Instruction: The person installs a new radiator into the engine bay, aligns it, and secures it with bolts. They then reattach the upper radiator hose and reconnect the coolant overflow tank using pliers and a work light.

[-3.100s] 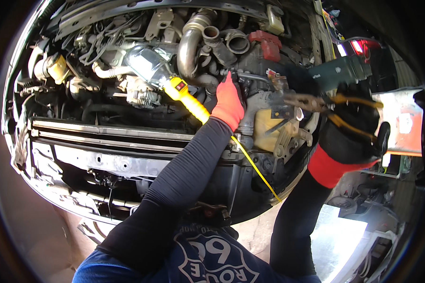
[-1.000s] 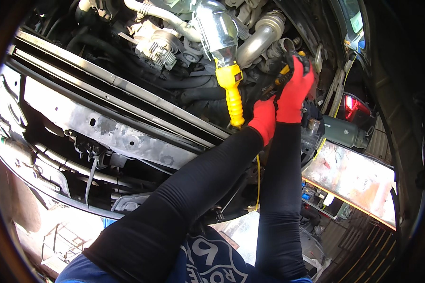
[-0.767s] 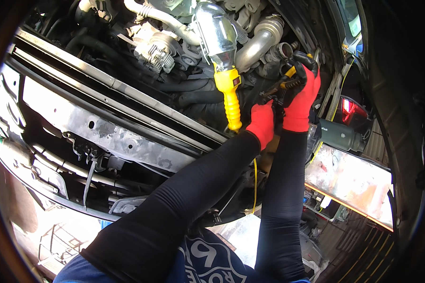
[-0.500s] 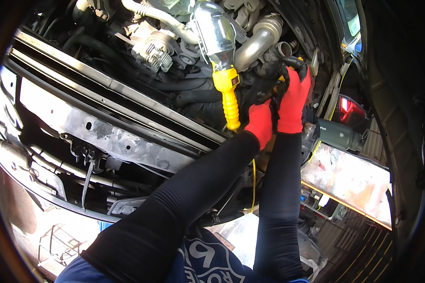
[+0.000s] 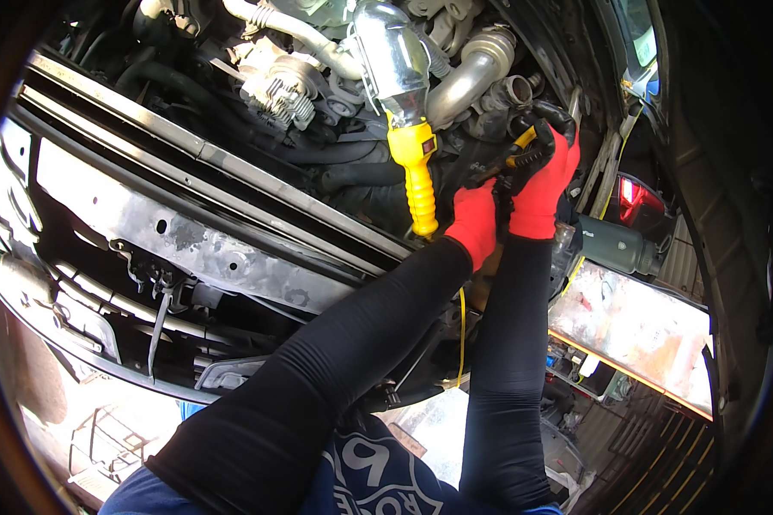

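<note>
The red-and-black-gloved right hand [image 5: 543, 184] has swung the yellow-handled metal pliers [image 5: 526, 137] inward over the dark, cluttered engine bay [image 5: 343, 176], gripping them near the red-gloved left hand [image 5: 475, 215], whose grip I cannot tell.

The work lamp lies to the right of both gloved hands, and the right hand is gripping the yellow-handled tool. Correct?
Not quite: the head view shows the work lamp to the left of the left hand and right hand. The rest stands: the right hand grips the yellow-handled tool.
</note>
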